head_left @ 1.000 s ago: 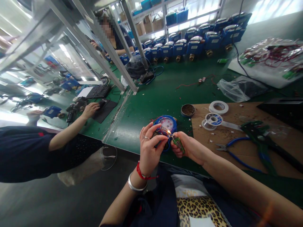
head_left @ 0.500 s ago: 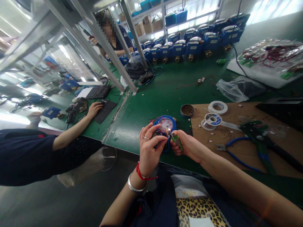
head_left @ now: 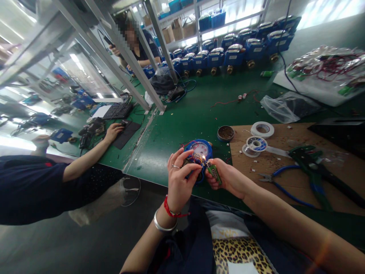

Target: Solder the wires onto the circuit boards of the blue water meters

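Left hand [head_left: 180, 176]: fingers narrow, thumb and forefinger apparently pinching thin wires [head_left: 199, 156] at the near part of the blue meter [head_left: 199, 146], which sits by the near edge of the table [head_left: 182, 121]. Change over 0.5 s: flame [head_left: 203, 157] larger, 2 hands barely moved; heating probably continues. Lighter [head_left: 214, 173]: long axis slanted, flame end far left, base near right. Right hand [head_left: 225, 176]: fingers wrapped around the lighter.
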The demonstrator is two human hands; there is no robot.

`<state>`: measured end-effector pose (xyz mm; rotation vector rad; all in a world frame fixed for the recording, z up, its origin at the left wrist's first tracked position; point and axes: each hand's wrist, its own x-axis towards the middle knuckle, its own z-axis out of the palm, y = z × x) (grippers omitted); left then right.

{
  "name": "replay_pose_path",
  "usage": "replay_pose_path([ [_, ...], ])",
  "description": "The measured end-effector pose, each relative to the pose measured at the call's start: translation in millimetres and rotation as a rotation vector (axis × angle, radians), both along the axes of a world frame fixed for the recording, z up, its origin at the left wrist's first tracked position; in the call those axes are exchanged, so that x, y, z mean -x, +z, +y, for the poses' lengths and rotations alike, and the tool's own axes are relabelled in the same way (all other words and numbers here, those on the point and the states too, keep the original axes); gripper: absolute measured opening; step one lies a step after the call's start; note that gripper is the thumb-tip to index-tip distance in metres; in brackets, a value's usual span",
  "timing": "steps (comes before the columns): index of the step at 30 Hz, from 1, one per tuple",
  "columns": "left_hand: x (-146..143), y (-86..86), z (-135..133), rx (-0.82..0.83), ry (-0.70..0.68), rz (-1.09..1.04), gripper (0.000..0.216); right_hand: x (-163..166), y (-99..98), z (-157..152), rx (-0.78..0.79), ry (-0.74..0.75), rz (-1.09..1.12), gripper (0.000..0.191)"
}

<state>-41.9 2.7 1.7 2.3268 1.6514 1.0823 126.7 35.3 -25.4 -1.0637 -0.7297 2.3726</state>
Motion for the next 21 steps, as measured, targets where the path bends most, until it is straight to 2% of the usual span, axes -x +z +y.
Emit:
replay_pose_path([
  [21,-0.1,-0.8,-0.8,-0.008,-0.004,-0.006,0.009,0.9,-6.1,-3.4,-0.077,0.029,-0.006,0.046],
])
